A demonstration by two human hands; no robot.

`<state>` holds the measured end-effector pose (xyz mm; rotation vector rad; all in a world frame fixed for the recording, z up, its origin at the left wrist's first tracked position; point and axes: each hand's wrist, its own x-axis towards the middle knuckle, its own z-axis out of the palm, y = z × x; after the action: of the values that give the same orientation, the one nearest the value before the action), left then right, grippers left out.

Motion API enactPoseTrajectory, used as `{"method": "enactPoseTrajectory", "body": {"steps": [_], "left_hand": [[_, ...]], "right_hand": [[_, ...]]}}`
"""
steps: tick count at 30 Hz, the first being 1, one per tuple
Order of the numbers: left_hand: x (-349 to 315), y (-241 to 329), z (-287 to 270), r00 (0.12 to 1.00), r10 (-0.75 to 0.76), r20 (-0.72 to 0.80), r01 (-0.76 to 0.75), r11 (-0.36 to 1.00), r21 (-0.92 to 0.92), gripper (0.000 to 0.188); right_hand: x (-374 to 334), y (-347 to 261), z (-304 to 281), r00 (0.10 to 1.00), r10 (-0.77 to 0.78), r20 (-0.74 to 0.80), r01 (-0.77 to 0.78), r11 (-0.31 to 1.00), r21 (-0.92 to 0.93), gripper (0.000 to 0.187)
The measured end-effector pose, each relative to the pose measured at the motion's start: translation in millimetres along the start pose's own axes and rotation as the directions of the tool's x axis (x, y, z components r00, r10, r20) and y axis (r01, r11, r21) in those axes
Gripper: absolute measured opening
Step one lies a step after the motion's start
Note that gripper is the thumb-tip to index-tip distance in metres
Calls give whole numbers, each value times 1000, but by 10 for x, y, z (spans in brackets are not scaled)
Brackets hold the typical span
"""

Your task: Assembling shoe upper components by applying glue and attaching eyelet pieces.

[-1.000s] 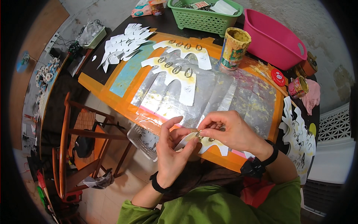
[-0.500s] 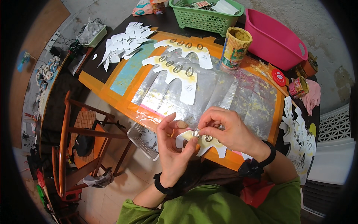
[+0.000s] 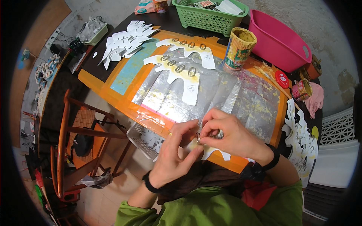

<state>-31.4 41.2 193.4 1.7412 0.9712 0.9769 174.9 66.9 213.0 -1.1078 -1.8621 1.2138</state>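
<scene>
At the table's near edge, a white scalloped cut-out piece (image 3: 217, 152) with a yellowish smear lies under my two hands. My left hand (image 3: 174, 157) curves around its left end, thumb pressed on it and index finger raised in an arch. My right hand (image 3: 234, 136) pinches a small metal ring (image 3: 198, 140) at the piece's upper edge, close to the left thumb. More shiny metal (image 3: 218, 134) shows within the curled right fingers. Farther back lie two similar white pieces, the nearer one (image 3: 188, 88) and the farther one (image 3: 205, 56), each bearing several oval metal rings along a yellowish band.
A tin smeared with yellow paste (image 3: 240, 49) stands behind the pieces. Beyond are a green basket (image 3: 209, 22) and a pink tub (image 3: 277, 41). White cut-outs are piled at the far left (image 3: 126, 41) and right (image 3: 301, 137). A wooden chair (image 3: 96, 133) stands left.
My left hand has lowered its fingers toward the right hand. The right fingers have closed in lower over the white piece, covering more of it. The pieces farther back stay in place.
</scene>
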Motion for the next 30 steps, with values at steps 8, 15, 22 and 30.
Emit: {"method": "enactPoseTrajectory", "body": {"steps": [8, 15, 22, 30], "left_hand": [[172, -131, -195, 969, 201, 141, -236, 924, 302, 70], [200, -172, -251, 964, 227, 141, -260, 919, 296, 64], [183, -196, -283, 950, 243, 196, -300, 884, 358, 43], [176, -308, -283, 928, 327, 177, -369, 869, 331, 19]], "right_hand": [[79, 11, 85, 983, -183, 23, 181, 935, -306, 12], [69, 12, 87, 967, -243, 80, 256, 896, -362, 15], [30, 60, 89, 841, -513, 173, 515, 661, -546, 24], [-14, 72, 40, 808, -536, 245, 558, 561, -612, 25]]}}
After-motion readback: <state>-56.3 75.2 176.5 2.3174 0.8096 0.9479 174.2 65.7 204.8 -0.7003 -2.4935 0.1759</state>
